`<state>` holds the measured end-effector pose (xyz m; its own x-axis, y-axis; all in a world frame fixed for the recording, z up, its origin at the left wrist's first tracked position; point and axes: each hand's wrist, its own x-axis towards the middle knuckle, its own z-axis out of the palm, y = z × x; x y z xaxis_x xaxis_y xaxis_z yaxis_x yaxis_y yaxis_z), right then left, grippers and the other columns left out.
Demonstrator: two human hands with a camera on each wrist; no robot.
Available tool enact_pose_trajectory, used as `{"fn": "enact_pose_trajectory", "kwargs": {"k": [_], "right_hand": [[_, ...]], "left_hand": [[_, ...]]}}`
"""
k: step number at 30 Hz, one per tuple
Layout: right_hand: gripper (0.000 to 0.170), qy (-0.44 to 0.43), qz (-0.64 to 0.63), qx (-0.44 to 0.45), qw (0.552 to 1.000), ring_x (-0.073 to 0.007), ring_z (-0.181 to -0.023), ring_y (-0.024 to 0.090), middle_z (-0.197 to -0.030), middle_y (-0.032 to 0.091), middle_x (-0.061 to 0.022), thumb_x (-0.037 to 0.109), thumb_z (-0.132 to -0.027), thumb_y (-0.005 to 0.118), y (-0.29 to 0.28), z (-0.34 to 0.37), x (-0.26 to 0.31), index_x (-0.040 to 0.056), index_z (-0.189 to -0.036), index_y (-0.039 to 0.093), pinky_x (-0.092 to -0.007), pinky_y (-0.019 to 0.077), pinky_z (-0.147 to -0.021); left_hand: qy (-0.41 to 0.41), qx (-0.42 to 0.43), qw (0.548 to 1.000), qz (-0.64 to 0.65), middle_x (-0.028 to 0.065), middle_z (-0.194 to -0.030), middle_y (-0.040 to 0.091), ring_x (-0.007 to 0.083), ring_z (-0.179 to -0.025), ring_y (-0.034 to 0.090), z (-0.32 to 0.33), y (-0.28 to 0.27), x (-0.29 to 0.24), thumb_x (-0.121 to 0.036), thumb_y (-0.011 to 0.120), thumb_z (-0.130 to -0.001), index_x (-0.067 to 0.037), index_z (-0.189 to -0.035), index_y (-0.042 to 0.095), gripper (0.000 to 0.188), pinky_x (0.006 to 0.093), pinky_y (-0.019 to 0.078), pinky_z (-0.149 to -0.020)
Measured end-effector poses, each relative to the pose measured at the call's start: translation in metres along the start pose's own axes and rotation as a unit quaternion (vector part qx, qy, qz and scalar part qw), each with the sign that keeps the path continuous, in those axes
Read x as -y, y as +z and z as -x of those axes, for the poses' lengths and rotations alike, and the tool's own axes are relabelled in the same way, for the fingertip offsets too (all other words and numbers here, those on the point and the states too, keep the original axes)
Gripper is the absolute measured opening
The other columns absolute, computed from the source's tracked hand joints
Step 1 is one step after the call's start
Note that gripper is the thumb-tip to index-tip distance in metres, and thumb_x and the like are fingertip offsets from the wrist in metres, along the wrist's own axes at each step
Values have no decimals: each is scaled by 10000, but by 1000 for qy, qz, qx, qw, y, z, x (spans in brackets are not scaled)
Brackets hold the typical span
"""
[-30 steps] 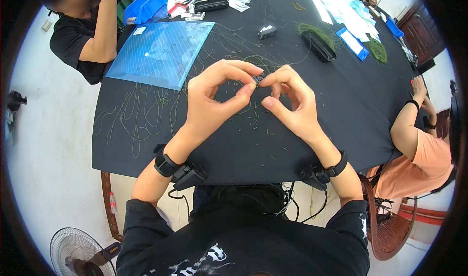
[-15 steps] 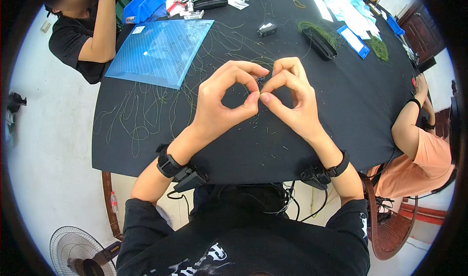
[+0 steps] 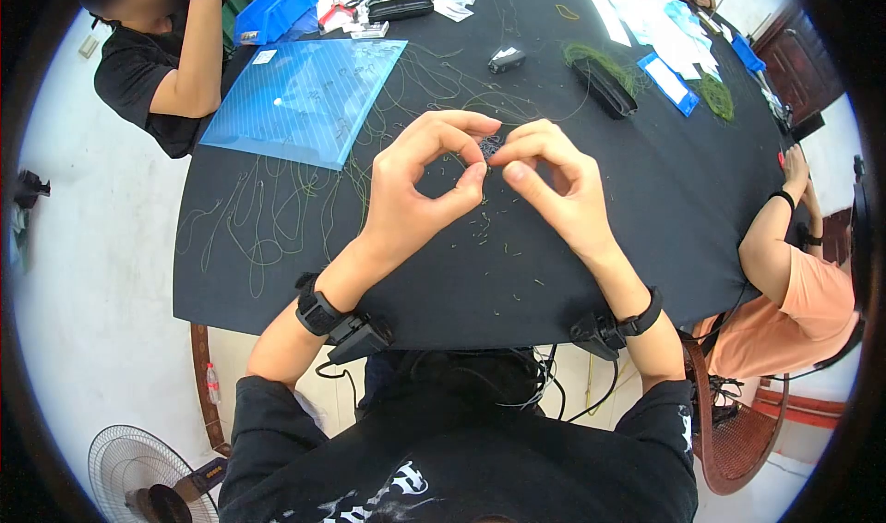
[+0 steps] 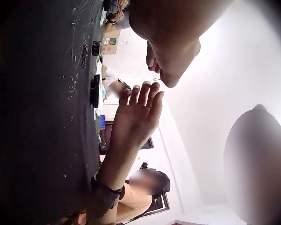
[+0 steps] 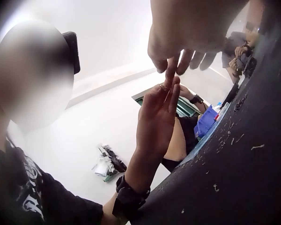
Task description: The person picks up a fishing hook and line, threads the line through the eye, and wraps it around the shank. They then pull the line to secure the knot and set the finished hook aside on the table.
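Between its thumb and index fingertips, my left hand (image 3: pixel 399 186) pinches a tiny curved piece of thin wire, like a fish hook (image 5: pixel 164 86). My right hand (image 3: pixel 581 200) is beside it, index fingertip close to the left fingertips and thumb apart. Its fingers (image 4: pixel 140 96) are spread and loosely bent in the left wrist view. Beyond the fingertips, a small heap of dark wiry bits (image 3: pixel 490 144) lies on the black-covered table (image 3: pixel 664 218). Short pale clippings (image 3: pixel 482 232) are scattered on the cloth below the hands.
A blue folder-like sheet (image 3: pixel 295 108) with thin threads lies at left, loose thread loops (image 3: pixel 258 218) spilling past it. Further back are a small dark box (image 3: pixel 506 60), a black case (image 3: pixel 604 89) with green thread, and a blue bin (image 3: pixel 277 11). Other people sit around.
Half a second ago, both hands' thumbs and index fingertips met at one spot. Now the right thumb has come away and the hands are slightly apart, showing the heap behind them.
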<state>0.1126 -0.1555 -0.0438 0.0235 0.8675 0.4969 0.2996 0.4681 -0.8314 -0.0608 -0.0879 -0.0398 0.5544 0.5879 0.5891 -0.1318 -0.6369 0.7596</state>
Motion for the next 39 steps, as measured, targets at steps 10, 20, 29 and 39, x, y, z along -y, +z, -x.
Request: {"fn": "enact_pose_trajectory", "kwargs": {"k": [10, 20, 29, 39], "right_hand": [[76, -24, -23, 2, 999, -110, -729, 484, -868, 553, -39, 65, -745, 658, 7, 1, -3, 35, -796, 610, -233, 392, -635], [79, -60, 90, -105, 989, -99, -714, 506, -804, 540, -23, 31, -692, 632, -13, -8, 0, 47, -757, 591, -227, 407, -606], [48, -14, 46, -304, 952, -55, -680, 438, -778, 522, 22, 65, -852, 579, -68, -21, -33, 23, -860, 600, -206, 350, -642], [139, 54, -32, -416, 907, -47, -621, 460, -745, 550, 7, 92, -832, 621, -106, -20, -55, 9, -942, 636, -187, 379, -557]], "left_hand": [[25, -32, 999, 11, 107, -1043, 616, 176, -902, 622, 0, 8, 2, 34, 626, -679, -30, -759, 559, 122, 275, 528, -753], [-2, -83, 994, 75, 140, -1086, 568, 209, -1040, 566, -7, -6, 6, 90, 533, -748, 21, -814, 531, 96, 332, 479, -911], [1, -183, 982, 55, 208, -1131, 552, 272, -1075, 548, -18, -45, 24, 2, 472, -871, 23, -869, 526, 57, 396, 421, -965], [-53, -273, 955, 104, 148, -1009, 577, 229, -970, 596, -20, -59, 32, -68, 481, -905, 53, -932, 552, 143, 360, 492, -894]]}}
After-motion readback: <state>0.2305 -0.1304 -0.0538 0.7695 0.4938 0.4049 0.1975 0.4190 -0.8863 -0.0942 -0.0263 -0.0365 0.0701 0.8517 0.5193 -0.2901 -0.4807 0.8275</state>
